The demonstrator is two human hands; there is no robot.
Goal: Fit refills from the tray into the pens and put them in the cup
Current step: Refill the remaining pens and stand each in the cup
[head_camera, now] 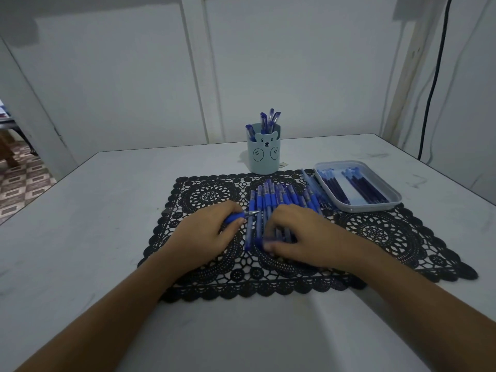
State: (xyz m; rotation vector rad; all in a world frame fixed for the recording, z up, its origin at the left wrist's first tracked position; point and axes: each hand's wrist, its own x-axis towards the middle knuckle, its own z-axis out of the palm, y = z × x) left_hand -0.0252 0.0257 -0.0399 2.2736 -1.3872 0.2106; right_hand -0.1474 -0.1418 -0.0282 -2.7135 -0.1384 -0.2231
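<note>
A: Pen status?
B: One pen [239,216] in the left hand [206,232]. Fingers clamped round its blue grip. Metal tip sticks out to the right, toward the right hand [298,237].
A: Right hand?
B: It lies on the near ends of the pens [276,197] rowed on the mat [209,196]. Fingers curled over them, thumb at a pen end. It's blurred there, so I can't tell if it grips one.
A: Rest of the pens?
B: Side by side mid-mat, between the hands and the cup [264,157]. Several more stand upright in the cup.
A: Refills?
B: Refills [362,187] lie flat in the tray [357,209], in two bunches. Tray is just right of the row, near edge on the mat, far part on the table [107,210].
A: Cup?
B: Upright at the mat's far edge, bear face toward the camera.
</note>
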